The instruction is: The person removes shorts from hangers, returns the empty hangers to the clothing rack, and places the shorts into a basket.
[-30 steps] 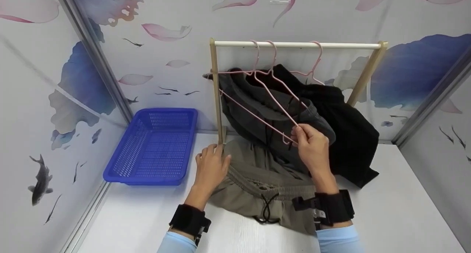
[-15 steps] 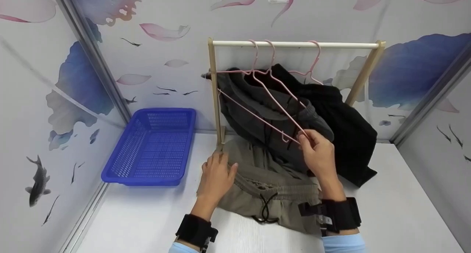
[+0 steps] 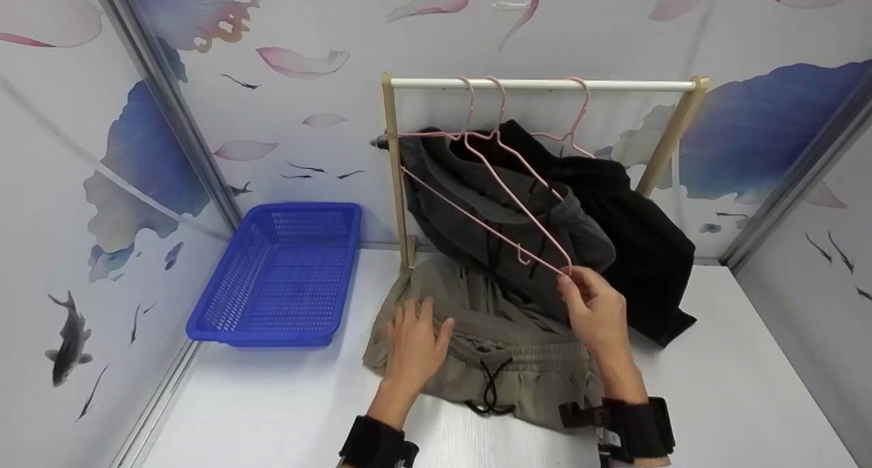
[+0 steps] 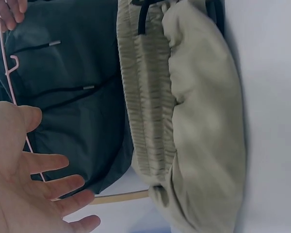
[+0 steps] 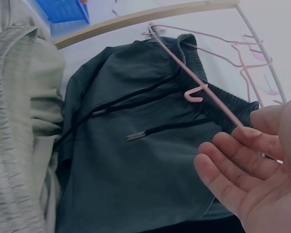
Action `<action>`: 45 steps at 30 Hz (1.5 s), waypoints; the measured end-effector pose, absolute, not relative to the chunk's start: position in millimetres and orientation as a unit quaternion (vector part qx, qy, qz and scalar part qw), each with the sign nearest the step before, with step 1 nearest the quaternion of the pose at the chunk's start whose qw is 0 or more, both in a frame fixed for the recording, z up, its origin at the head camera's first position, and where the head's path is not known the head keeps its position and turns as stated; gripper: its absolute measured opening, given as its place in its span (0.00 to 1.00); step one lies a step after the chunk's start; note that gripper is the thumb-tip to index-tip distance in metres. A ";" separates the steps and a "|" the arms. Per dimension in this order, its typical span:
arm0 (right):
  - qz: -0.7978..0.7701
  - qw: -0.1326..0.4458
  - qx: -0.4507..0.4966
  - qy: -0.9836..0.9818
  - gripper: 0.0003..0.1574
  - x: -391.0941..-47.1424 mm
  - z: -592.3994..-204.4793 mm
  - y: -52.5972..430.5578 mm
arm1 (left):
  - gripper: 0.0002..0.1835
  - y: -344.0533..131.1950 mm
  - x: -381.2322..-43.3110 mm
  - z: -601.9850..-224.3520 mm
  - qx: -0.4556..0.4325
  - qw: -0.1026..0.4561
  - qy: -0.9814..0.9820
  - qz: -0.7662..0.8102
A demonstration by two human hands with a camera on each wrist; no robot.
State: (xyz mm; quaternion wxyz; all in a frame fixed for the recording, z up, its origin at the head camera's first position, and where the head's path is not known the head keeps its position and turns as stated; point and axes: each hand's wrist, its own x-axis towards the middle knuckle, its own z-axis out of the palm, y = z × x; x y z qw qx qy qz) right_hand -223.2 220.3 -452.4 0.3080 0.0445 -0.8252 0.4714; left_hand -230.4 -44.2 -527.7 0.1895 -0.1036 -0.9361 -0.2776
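Observation:
My right hand [image 3: 599,311] pinches the lower right corner of a bare pink clothes hanger [image 3: 516,190], whose hook is over the rack's rail. My left hand [image 3: 417,349] is spread over the left part of khaki shorts [image 3: 545,379] with an elastic waist and black drawstring. Whether it touches the cloth is unclear. In the left wrist view its fingers are loosely extended and hold nothing. The shorts lie on the table, waistband toward me. Behind the bare hanger, dark grey shorts [image 5: 131,170] with black cords hang from another pink hanger.
A small rack with wooden legs and a white rail [image 3: 633,85] stands at the back. Black trousers or shorts [image 3: 647,250] hang at its right. A blue plastic basket [image 3: 344,277] sits on the table [image 3: 259,407] to the left. Printed panels enclose the sides and back.
My right hand has moved down and right along the hanger to its corner. My left hand has drawn back from beside the rack's left leg, to the right over the khaki shorts.

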 end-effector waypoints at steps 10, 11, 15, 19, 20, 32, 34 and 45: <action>0.457 0.362 0.091 -0.807 0.10 -209.1 -479.3 224.8 | 0.30 -32.5 -219.3 -538.8 -0.096 0.184 -0.928 -0.308; 0.452 0.370 0.098 -0.806 0.11 -208.0 -482.0 225.1 | 0.30 -31.2 -218.4 -539.9 -0.095 0.186 -0.928 -0.310; 0.430 0.400 0.118 -0.801 0.15 -205.6 -494.3 226.8 | 0.30 -25.3 -215.4 -544.6 -0.091 0.192 -0.925 -0.315; 0.409 0.418 0.121 -0.802 0.19 -203.9 -506.9 227.1 | 0.32 -19.4 -212.1 -550.4 -0.084 0.194 -0.926 -0.314; 0.405 0.420 0.120 -0.803 0.20 -203.2 -510.1 227.0 | 0.32 -18.0 -211.0 -551.7 -0.082 0.193 -0.926 -0.315; 0.394 0.406 0.109 -0.818 0.21 -191.6 -535.0 226.7 | 0.39 -1.2 -202.8 -561.6 -0.062 0.182 -0.937 -0.292; 0.395 0.395 0.099 -0.824 0.21 -189.1 -538.1 227.6 | 0.40 2.9 -201.9 -561.6 -0.059 0.173 -0.939 -0.290; 0.388 0.355 0.062 -0.848 0.22 -179.4 -548.9 231.8 | 0.47 31.4 -198.4 -564.5 -0.038 0.105 -0.954 -0.277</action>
